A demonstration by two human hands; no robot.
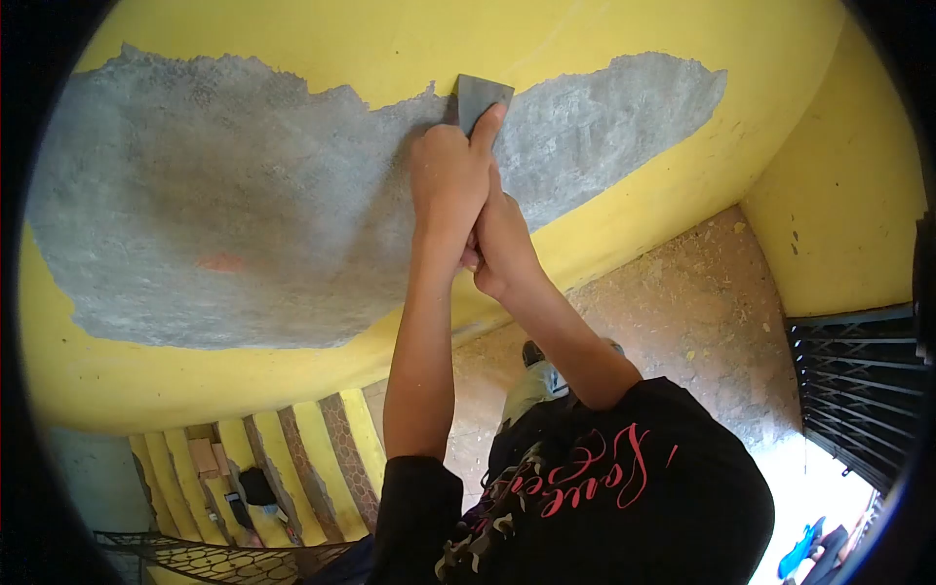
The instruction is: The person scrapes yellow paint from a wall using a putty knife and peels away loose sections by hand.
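Observation:
A flat metal scraper [483, 96] is pressed against the yellow painted wall [390, 39], at the upper edge of a large grey patch of bare plaster [244, 214]. My left hand [448, 180] grips the scraper's handle, with one finger stretched up onto the blade. Just below and touching it, my right hand [507, 249] is wrapped around the lower part of the handle. The handle itself is hidden inside both fists. Both arms come up from my black printed shirt [604, 487].
A speckled floor [702, 312] lies below the wall, with my shoe [532, 351] on it. Yellow-edged stairs [292, 458] descend at lower left, with a cardboard box [205, 456] and dark items on them. A black metal gate [858, 380] stands at right.

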